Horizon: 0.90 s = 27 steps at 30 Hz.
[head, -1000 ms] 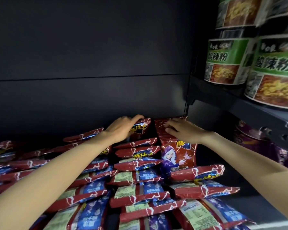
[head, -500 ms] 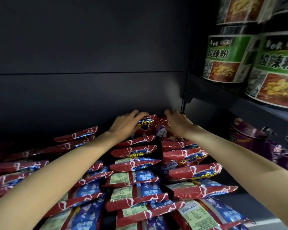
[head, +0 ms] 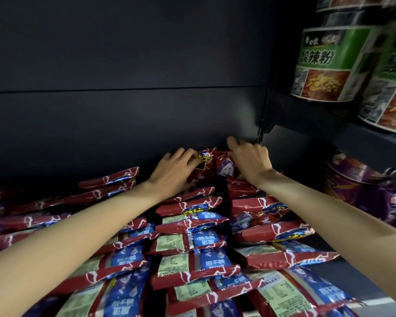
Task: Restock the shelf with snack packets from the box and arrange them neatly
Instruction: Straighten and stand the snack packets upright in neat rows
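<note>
Several rows of red and blue snack packets point(head: 192, 236) lie overlapping on the dark shelf, running from front to back. At the back of the middle row an upright red packet point(head: 202, 165) has my left hand point(head: 174, 172) on it, fingers curled over its top edge. Beside it, at the back of the right row, another upright packet with a cartoon face point(head: 224, 168) is pressed toward the back wall by my right hand point(head: 252, 163), whose fingers lie over its top. No box is in view.
The shelf's dark back wall point(head: 146, 110) rises just behind the packets. To the right, a higher shelf point(head: 329, 124) carries green noodle tubs point(head: 325, 65). Purple tubs point(head: 364, 186) stand below it. The shelf's front edge point(head: 375, 303) shows at lower right.
Both hands have pushed further back toward the wall. The right-hand packet, which stood tall in the right row, has gone back and now stands behind the others.
</note>
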Motion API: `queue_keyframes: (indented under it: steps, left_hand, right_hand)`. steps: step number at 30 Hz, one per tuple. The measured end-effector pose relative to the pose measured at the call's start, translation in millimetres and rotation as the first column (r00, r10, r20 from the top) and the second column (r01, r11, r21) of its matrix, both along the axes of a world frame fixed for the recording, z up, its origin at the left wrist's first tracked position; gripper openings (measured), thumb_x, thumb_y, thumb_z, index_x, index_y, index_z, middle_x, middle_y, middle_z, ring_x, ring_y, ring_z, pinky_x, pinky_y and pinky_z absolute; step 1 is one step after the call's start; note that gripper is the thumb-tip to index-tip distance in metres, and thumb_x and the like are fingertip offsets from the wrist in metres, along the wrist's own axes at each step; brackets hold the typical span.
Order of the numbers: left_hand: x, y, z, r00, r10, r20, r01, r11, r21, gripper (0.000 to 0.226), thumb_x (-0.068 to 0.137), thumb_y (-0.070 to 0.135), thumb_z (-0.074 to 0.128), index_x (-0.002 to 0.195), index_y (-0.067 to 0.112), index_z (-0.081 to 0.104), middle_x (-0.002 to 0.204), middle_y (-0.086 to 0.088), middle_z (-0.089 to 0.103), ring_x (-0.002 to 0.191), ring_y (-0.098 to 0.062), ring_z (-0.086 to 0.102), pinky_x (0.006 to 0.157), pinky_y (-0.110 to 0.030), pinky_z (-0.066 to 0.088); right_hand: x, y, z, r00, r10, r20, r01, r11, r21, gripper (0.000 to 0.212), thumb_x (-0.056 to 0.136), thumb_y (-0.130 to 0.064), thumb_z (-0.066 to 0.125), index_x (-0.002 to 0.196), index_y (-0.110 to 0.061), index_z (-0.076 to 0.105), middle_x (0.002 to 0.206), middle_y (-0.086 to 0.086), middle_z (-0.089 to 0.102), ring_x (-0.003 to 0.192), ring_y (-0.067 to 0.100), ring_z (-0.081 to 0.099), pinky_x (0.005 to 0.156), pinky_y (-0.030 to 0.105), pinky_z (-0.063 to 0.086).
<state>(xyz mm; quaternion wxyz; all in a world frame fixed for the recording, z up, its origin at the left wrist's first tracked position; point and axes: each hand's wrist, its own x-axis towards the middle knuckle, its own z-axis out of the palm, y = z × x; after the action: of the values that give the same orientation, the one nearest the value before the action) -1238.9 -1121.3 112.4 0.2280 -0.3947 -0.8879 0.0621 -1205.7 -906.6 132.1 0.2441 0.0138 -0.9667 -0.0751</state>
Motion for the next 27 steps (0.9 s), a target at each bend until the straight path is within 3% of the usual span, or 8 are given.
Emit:
queue_keyframes:
  steps: [4,7,10,13,16,19,22,27]
  left_hand:
    - [-2,-3,8,0.997,0.042,0.070,-0.044,0.999,0.024,0.075,0.079,0.046,0.067,0.142,0.022,0.034,0.141,-0.003,0.029,0.127,-0.023,0.032,0.095,-0.040,0.043]
    - [-7,3,10,0.997,0.062,0.048,-0.061,0.998,-0.023,0.072,0.083,0.047,0.063,0.143,0.024,0.030,0.137,-0.004,0.036,0.121,-0.025,0.039,0.096,-0.040,0.042]
    - [-9,11,10,0.997,0.078,0.012,-0.077,0.994,-0.078,0.071,0.087,0.035,0.062,0.145,0.028,0.022,0.131,-0.007,0.040,0.117,-0.026,0.042,0.093,-0.037,0.042]
    - [-12,14,13,0.994,0.098,-0.041,-0.103,0.983,-0.153,0.084,0.085,0.011,0.062,0.149,0.028,0.011,0.126,-0.010,0.043,0.115,-0.026,0.042,0.090,-0.033,0.040]
    - [-15,5,13,0.997,0.075,0.016,-0.072,0.989,-0.128,0.089,0.080,0.004,0.064,0.148,0.028,0.013,0.121,-0.008,0.050,0.113,-0.025,0.046,0.088,-0.031,0.042]
    - [-13,-5,10,0.988,0.009,0.156,-0.002,0.999,-0.045,0.087,0.079,-0.003,0.061,0.146,0.033,0.020,0.116,-0.004,0.050,0.100,-0.025,0.058,0.072,-0.032,0.048]
    - [-13,-8,9,0.982,-0.010,0.191,0.015,1.000,-0.022,0.089,0.079,-0.008,0.056,0.147,0.035,0.019,0.120,-0.003,0.047,0.091,-0.023,0.060,0.061,-0.027,0.041]
    - [-17,2,8,1.000,0.010,-0.012,-0.011,0.994,-0.108,0.093,0.078,-0.006,0.059,0.149,0.031,0.013,0.135,-0.008,0.037,0.119,-0.025,0.041,0.091,-0.034,0.039]
  right_hand:
    - [-2,0,-7,0.994,0.113,0.009,-0.109,0.976,-0.186,0.022,0.095,-0.020,0.050,0.115,-0.010,0.045,0.114,0.014,0.053,0.088,0.043,0.061,0.064,0.039,0.044]
    - [0,3,-12,0.982,0.170,0.087,-0.143,0.956,-0.258,0.030,0.094,-0.021,0.052,0.123,-0.012,0.046,0.124,0.013,0.045,0.089,0.040,0.061,0.069,0.038,0.045]
    - [0,4,-11,0.989,0.110,0.104,-0.082,0.967,-0.242,0.035,0.096,-0.029,0.050,0.128,-0.015,0.048,0.129,0.012,0.042,0.095,0.038,0.061,0.076,0.041,0.048]
    - [2,5,-10,0.998,0.017,0.065,-0.001,0.971,-0.238,0.030,0.098,-0.032,0.045,0.120,-0.012,0.050,0.124,0.013,0.043,0.092,0.038,0.061,0.067,0.038,0.044]
    - [1,6,-6,0.998,-0.062,-0.023,0.052,0.949,-0.310,0.029,0.098,-0.031,0.045,0.116,-0.008,0.050,0.125,0.015,0.043,0.090,0.039,0.061,0.067,0.038,0.044]
    - [-3,5,-6,0.998,0.021,-0.067,-0.045,0.922,-0.383,0.029,0.097,-0.029,0.048,0.117,-0.008,0.052,0.127,0.017,0.043,0.089,0.039,0.061,0.072,0.038,0.046]
    - [-3,5,-13,0.990,0.143,-0.014,-0.136,0.908,-0.397,0.031,0.096,-0.026,0.051,0.123,-0.011,0.051,0.125,0.015,0.043,0.093,0.037,0.060,0.080,0.038,0.046]
    - [1,11,-19,0.962,0.240,0.126,-0.170,0.896,-0.410,0.048,0.093,-0.021,0.055,0.138,-0.017,0.038,0.136,0.011,0.038,0.100,0.029,0.058,0.091,0.033,0.041]
